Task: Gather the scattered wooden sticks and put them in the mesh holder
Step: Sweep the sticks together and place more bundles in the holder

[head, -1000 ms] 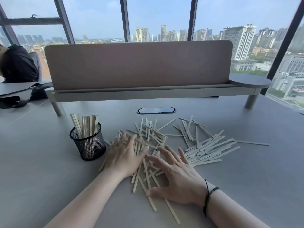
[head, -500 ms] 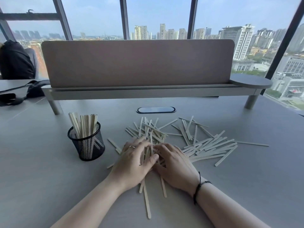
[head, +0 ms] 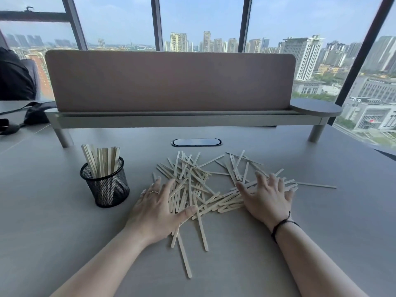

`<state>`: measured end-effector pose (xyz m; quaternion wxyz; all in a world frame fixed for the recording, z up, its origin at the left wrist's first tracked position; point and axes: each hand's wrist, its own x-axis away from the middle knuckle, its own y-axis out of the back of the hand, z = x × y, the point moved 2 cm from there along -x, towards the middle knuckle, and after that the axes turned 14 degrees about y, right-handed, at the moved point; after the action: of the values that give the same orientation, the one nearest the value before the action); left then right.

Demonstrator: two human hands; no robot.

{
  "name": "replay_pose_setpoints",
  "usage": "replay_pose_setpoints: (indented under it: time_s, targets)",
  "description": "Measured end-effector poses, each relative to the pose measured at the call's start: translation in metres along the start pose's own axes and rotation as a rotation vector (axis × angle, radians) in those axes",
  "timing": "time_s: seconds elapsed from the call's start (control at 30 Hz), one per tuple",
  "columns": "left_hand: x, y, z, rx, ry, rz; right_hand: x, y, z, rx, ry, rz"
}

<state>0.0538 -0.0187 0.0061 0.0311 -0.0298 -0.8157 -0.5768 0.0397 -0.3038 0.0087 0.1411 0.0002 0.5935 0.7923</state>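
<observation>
Many pale wooden sticks [head: 192,185] lie in a loose pile on the grey table [head: 321,232], with a few strays trailing toward me. A black mesh holder [head: 106,185] stands upright at the left, with several sticks standing in it. My left hand [head: 157,209] lies flat, fingers spread, on the pile's left edge, just right of the holder. On the pile's right side my right hand [head: 266,196] rests flat with fingers spread over the sticks. Neither hand grips a stick.
A brown divider panel [head: 169,80] on a raised shelf crosses the table's far side. A dark oval cable port [head: 196,142] sits behind the pile. A black bag [head: 34,115] and a seated person's dark sleeve [head: 12,78] are at the far left.
Both hands have moved apart from the middle of the pile: the left back toward the holder side, the right out to the right-hand sticks. The pile looks more bunched.
</observation>
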Motion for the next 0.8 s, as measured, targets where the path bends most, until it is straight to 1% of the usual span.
replay_pose_setpoints:
  time_s: [0.07,0.23,0.3,0.53,0.63,0.7,0.77,0.8]
  targets:
    - [0.002,0.001,-0.003,-0.02,-0.072,0.017,0.001,-0.005,0.002,0.016,0.021,0.068]
    - [0.01,0.003,-0.011,-0.051,-0.182,0.07,0.017,-0.013,0.031,-0.015,0.121,0.1]
    - [0.011,0.003,-0.014,-0.059,-0.21,0.07,0.026,-0.013,0.046,-0.066,0.142,0.123]
    - [0.007,-0.004,-0.02,-0.035,-0.236,0.031,0.049,-0.014,0.087,-0.277,0.22,0.246]
    - [0.005,-0.002,-0.018,0.073,-0.197,0.048,0.053,-0.012,0.093,-0.407,0.259,0.262]
    - [0.005,0.003,-0.016,0.142,-0.184,0.063,0.052,-0.012,0.093,-0.519,0.271,0.245]
    - [0.004,0.007,-0.013,0.163,-0.187,0.073,0.049,-0.013,0.089,-0.58,0.31,0.154]
    - [0.003,0.009,-0.012,0.166,-0.187,0.072,0.047,-0.012,0.086,-0.553,0.349,0.098]
